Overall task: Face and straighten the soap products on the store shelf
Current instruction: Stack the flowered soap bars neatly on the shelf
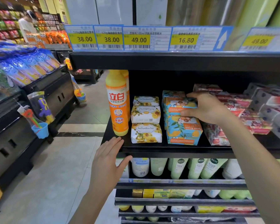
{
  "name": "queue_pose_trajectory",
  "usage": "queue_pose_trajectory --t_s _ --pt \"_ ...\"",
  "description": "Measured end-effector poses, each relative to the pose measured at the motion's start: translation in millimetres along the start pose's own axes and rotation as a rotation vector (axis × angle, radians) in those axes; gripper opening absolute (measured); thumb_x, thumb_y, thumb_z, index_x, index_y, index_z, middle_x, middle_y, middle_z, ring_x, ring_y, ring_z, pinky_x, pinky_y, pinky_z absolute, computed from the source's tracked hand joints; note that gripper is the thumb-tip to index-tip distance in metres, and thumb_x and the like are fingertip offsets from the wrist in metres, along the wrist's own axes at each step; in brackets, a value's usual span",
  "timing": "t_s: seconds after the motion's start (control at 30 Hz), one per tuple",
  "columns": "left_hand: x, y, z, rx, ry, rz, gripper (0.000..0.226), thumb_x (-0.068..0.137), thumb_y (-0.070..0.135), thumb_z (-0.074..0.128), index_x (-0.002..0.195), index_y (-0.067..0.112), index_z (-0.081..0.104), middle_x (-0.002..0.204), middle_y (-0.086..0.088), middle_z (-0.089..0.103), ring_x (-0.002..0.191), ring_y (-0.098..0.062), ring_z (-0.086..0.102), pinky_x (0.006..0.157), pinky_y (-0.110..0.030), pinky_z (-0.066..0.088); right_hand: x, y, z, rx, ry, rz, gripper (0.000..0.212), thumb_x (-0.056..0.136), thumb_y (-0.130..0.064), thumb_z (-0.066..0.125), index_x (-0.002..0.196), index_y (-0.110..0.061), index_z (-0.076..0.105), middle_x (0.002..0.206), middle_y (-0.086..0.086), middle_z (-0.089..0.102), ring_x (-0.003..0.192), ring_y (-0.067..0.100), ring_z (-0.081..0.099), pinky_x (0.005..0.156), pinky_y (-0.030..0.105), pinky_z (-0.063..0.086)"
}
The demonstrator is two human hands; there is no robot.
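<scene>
On the black shelf stands a row of blue-and-orange goat soap boxes, the front one printed upside down. My right hand grips the second box back, thumb on its front, fingers over its top. To the left is a row of white-and-yellow flower-wrapped soaps. An orange dish-soap bottle stands at the shelf's left end. My left hand lies flat with straight fingers on the shelf's front left corner, holding nothing.
Red fruit-print soap packs and grey boxes fill the shelf to the right. Yellow price tags line the shelf above. Green and white bottles stand below. An aisle with toy displays and a distant person lies left.
</scene>
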State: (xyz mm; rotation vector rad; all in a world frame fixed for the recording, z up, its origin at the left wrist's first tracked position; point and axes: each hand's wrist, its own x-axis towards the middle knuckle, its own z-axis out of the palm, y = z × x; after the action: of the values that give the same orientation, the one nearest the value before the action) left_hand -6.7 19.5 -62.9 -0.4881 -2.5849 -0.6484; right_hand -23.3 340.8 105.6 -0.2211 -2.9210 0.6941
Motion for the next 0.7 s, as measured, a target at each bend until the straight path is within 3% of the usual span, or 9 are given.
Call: queue_pose_trajectory --t_s 0.23,0.43,0.57,0.63,0.7 --pt "2 7 -5 0.014 -0.027 -0.021 0.058 0.081 0.037 0.084 0.13 0.01 0.068 0.136 -0.006 0.066 0.126 -0.029 0.061 0.107 -0.045 0.044 -22 -4 9 0.09 0.184 -0.045 0.075 0.079 -0.031 0.088 0.145 -0.016 0.055 0.125 0.002 0.069 0.096 0.012 0.061 0.081 0.028 0.05" --pt "7 22 -17 -0.062 -0.069 -0.052 0.044 0.083 0.025 0.083 0.125 0.013 0.072 0.132 -0.004 0.067 0.125 -0.027 0.06 0.105 -0.039 0.041 -61 -4 22 0.155 0.335 -0.089 0.082 0.071 -0.035 0.092 0.143 -0.02 0.056 0.135 -0.003 0.054 0.118 0.017 0.058 0.098 0.038 0.053" --pt "12 53 -39 -0.397 -0.042 -0.119 0.026 0.091 0.019 0.073 0.116 0.025 0.073 0.117 0.013 0.071 0.108 -0.004 0.065 0.094 -0.02 0.051 -92 -1 30 0.263 0.365 -0.16 0.08 0.071 -0.032 0.091 0.142 -0.023 0.056 0.133 -0.013 0.049 0.126 0.009 0.05 0.105 0.042 0.051" --pt "16 75 -49 -0.646 -0.105 -0.183 0.025 0.092 0.022 0.071 0.116 0.029 0.072 0.105 0.018 0.074 0.102 0.001 0.068 0.086 -0.012 0.053 -103 2 32 0.288 0.388 -0.187 0.079 0.071 -0.03 0.091 0.142 -0.024 0.056 0.132 -0.017 0.047 0.123 -0.004 0.045 0.107 0.035 0.048" --pt "22 96 -52 -0.842 -0.217 -0.22 0.029 0.093 0.025 0.071 0.122 0.029 0.07 0.106 0.018 0.075 0.103 0.001 0.069 0.086 -0.014 0.055 -112 9 34 0.301 0.405 -0.217 0.078 0.071 -0.028 0.091 0.141 -0.025 0.057 0.13 -0.021 0.047 0.12 -0.016 0.041 0.105 0.024 0.046"
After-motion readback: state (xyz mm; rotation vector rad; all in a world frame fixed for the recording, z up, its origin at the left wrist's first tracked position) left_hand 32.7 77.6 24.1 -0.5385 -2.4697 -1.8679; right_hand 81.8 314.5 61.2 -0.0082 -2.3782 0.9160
